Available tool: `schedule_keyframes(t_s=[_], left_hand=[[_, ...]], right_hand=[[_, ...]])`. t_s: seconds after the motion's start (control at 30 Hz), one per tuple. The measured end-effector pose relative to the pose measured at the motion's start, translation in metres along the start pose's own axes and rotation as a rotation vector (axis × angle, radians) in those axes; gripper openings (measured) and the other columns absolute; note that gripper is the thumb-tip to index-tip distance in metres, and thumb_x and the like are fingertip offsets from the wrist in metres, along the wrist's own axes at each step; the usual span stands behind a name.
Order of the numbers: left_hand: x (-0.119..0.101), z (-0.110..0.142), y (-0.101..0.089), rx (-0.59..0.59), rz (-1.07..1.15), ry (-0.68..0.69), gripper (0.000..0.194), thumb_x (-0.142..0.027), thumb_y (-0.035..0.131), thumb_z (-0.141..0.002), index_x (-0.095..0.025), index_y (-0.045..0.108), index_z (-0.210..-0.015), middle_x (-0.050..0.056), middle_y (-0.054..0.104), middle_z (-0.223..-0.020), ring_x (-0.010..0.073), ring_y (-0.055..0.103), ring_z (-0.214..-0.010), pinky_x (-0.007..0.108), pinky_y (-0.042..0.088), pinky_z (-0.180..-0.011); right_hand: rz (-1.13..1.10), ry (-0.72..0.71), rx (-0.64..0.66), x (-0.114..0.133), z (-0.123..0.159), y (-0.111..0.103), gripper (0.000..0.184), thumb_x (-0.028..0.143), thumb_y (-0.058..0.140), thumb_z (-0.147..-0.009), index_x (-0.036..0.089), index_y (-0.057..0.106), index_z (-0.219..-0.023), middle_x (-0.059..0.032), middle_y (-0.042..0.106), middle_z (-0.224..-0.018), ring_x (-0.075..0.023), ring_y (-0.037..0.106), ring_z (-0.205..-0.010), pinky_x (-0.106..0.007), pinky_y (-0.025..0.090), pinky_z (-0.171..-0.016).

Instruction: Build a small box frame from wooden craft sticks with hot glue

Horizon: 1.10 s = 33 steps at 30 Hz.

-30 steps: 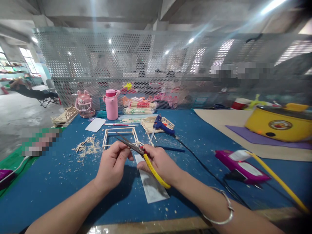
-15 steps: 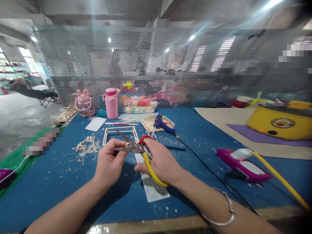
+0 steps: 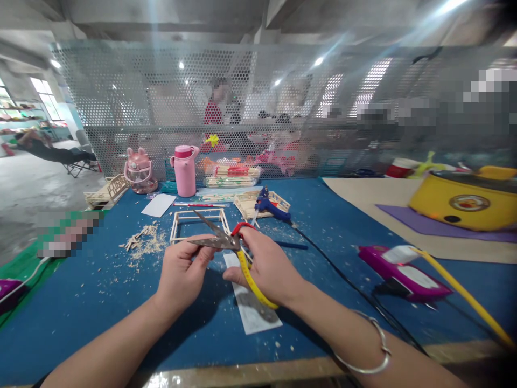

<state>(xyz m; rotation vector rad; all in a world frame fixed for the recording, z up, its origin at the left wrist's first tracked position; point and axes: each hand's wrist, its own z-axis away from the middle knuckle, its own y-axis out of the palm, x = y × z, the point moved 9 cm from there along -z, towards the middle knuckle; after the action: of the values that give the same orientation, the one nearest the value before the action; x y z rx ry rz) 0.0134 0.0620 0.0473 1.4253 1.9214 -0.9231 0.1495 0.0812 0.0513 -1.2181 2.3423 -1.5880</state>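
Note:
My right hand [image 3: 269, 267] is wrapped around the scissors [image 3: 220, 241], which have one red and one yellow handle. Their blades stand apart and point left. The lower blade crosses in front of the fingertips of my left hand [image 3: 183, 272], which is closed in a pinch. What it pinches is mostly hidden now; a pale, wood-coloured tip showed there half a second ago, like a small wooden stick. Just beyond my hands lies a frame of wooden sticks [image 3: 197, 214]. A white paper strip [image 3: 256, 312] lies on the table beneath my right hand.
Wood offcuts [image 3: 141, 238] are scattered left of the frame. Behind it are a pink bottle [image 3: 186, 175], bundled sticks [image 3: 232, 175] and a blue glue gun [image 3: 271, 207] with its cable. On the right are a purple device [image 3: 404, 275] and a yellow pot [image 3: 464, 202].
The scissor blades have opened a little wider and moved slightly. The pale tip at my left fingertips is no longer visible. Behind the mesh, a person in red has come into view.

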Motion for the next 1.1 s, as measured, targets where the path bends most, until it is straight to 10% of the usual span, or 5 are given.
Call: schedule_keyframes(t_s=[0.67, 1.1], left_hand=[[-0.011, 0.002, -0.002, -0.004, -0.196, 0.162, 0.017, -0.017, 0.053, -0.081, -0.017, 0.07, -0.081, 0.003, 0.071, -0.07, 0.013, 0.061, -0.057, 0.023, 0.049, -0.055], [-0.012, -0.001, 0.002, 0.053, -0.218, 0.125, 0.02, -0.02, 0.051, -0.084, -0.02, 0.072, -0.081, 0.002, 0.072, -0.073, 0.0145, 0.064, -0.063, 0.023, 0.048, -0.06]], right_hand=[[0.023, -0.051, -0.023, 0.006, 0.0, -0.004, 0.07, 0.076, 0.063, -0.051, 0.017, 0.05, -0.086, -0.0066, 0.057, -0.08, -0.022, 0.053, -0.072, -0.034, 0.041, -0.066], [0.047, 0.054, 0.044, -0.001, 0.001, 0.0, 0.058, 0.075, 0.054, -0.063, 0.02, 0.053, -0.079, 0.0008, 0.052, -0.057, -0.015, 0.049, -0.05, -0.025, 0.032, -0.049]])
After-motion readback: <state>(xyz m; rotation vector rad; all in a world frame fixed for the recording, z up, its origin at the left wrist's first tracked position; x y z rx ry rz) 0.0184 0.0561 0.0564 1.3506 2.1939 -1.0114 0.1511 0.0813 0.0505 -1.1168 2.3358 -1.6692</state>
